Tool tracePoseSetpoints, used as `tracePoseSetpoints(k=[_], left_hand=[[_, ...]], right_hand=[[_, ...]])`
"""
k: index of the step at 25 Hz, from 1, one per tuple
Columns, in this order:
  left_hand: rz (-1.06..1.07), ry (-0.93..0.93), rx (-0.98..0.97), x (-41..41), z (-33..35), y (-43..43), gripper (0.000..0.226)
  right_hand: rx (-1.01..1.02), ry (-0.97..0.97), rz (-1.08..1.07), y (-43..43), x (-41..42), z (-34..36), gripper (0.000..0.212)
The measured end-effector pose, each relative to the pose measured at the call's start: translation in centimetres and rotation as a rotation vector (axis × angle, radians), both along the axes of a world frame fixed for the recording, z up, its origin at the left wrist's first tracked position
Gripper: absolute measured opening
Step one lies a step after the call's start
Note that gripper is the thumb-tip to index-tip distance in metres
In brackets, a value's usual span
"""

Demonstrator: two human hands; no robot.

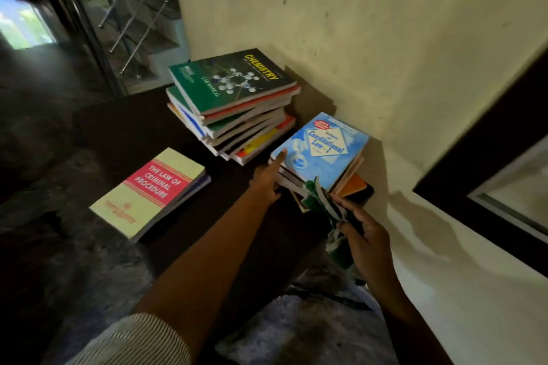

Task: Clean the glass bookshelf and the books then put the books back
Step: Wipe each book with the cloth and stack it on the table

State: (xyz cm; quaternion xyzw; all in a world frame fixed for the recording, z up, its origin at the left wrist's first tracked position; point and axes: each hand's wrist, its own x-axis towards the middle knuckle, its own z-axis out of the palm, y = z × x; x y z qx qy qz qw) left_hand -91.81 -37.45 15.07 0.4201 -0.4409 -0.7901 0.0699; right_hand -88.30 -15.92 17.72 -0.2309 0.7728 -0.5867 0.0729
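Nearest is a ribbed, striped sleeve (pixel 133 341). The right hand (pixel 366 234) is curled round a crumpled green-and-white cloth (pixel 321 207), at the near end of a small stack (pixel 296 184) of paperbacks. The left hand (pixel 267 181) grips that stack's left side, with one digit straight on the glossy blue Constitutional Law cover (pixel 323 148). On the dark matte table (pixel 124 127), to the left, a cream-and-pink Criminal Procedure book (pixel 148 190) lies flat. Beyond it a tall, skewed stack (pixel 237 124) is topped by a green Chemistry manual (pixel 234 80), beside the rough cream wall (pixel 385 24).
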Motion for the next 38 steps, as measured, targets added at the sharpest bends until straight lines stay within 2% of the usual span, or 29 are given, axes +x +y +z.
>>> tracePoseSetpoints(k=[1, 2, 3, 5, 6, 10, 13, 17, 21, 24, 26, 29, 30, 31, 35, 38], left_hand=[[0.018, -0.023, -0.11, -0.8, -0.6, 0.0, 0.109], [0.033, -0.008, -0.186, -1.2, -1.0, 0.0, 0.116], [0.06, 0.053, -0.223, -1.2, -0.5, 0.3, 0.104], [0.104, 0.126, -0.205, -0.5, 1.0, 1.2, 0.054], [0.113, 0.132, -0.215, -0.5, 0.6, 1.1, 0.042], [0.173, 0.166, -0.102, 3.3, 0.2, 1.1, 0.029], [0.255, 0.252, 0.037, 9.6, -1.1, 1.7, 0.007], [0.359, 0.221, 0.137, 18.9, -3.6, 1.2, 0.01], [0.377, 0.081, 0.204, 24.1, -6.1, 1.4, 0.012], [0.374, 0.059, 0.219, 25.1, -7.1, 2.2, 0.015], [0.36, 0.055, 0.225, 25.3, -7.2, 2.2, 0.027], [0.36, 0.054, 0.263, 25.3, -7.4, 1.7, 0.037], [0.368, 0.053, 0.268, 25.3, -7.5, 1.6, 0.038], [0.374, 0.054, 0.272, 25.2, -7.7, 1.6, 0.039], [0.379, 0.075, 0.3, 25.6, -8.1, 1.1, 0.047], [0.387, 0.108, 0.369, 25.9, -8.1, 0.8, 0.06]], right_hand=[[-0.014, -0.008, -0.007, 0.5, 0.0, 0.1, 0.053], [-0.027, -0.013, -0.012, 0.9, -0.1, 0.4, 0.053], [-0.03, -0.011, -0.014, 1.2, -0.1, 0.6, 0.052], [-0.021, 0.01, -0.009, 1.3, -0.3, 1.0, 0.051], [-0.016, 0.026, 0.003, 1.3, -0.4, 1.2, 0.049], [-0.037, 0.037, 0.078, 0.7, -0.6, 1.6, 0.05], [-0.093, 0.017, 0.165, -0.6, 0.2, 2.2, 0.05], [-0.095, 0.019, 0.338, -3.5, 2.0, 2.3, 0.043], [0.009, -0.01, 0.491, -7.5, 2.8, 0.1, 0.05], [0.116, 0.029, 0.435, -10.6, 1.7, -2.5, 0.044], [0.269, 0.119, 0.362, -12.6, 0.2, -4.9, 0.046], [0.695, 0.317, 0.373, -13.8, -0.4, -8.9, 0.053], [0.769, 0.409, 0.354, -13.7, 0.0, -9.9, 0.054], [0.774, 0.472, 0.34, -13.5, 0.7, -10.5, 0.056], [0.572, 0.529, 0.443, -12.8, 7.5, -11.6, 0.054], [0.471, 0.572, 0.674, -11.3, 12.4, -12.3, 0.054]])
